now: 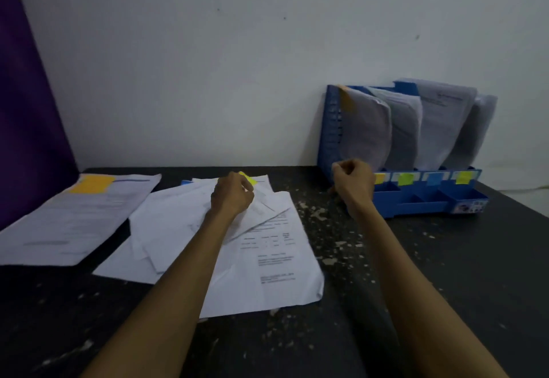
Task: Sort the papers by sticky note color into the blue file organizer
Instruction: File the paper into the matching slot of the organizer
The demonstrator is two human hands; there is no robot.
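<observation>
A loose pile of white papers (261, 261) lies in the middle of the dark table. My left hand (231, 196) rests on its far end with fingers curled round the top sheets, beside a yellow-green sticky note (249, 178). A blue sticky note (186, 182) peeks out at the pile's far left. My right hand (353, 184) hovers with curled fingers, holding nothing, in front of the left slot of the blue file organizer (416, 199). The organizer holds papers (404, 128) in several slots, labelled by orange, green, blue and yellow notes. One filed sheet bears an orange note (346, 101).
A separate paper with an orange sticky note (89, 184) lies at the table's left. A purple panel (26, 110) stands at far left, a white wall behind. The black table top (341, 333) is scuffed and speckled.
</observation>
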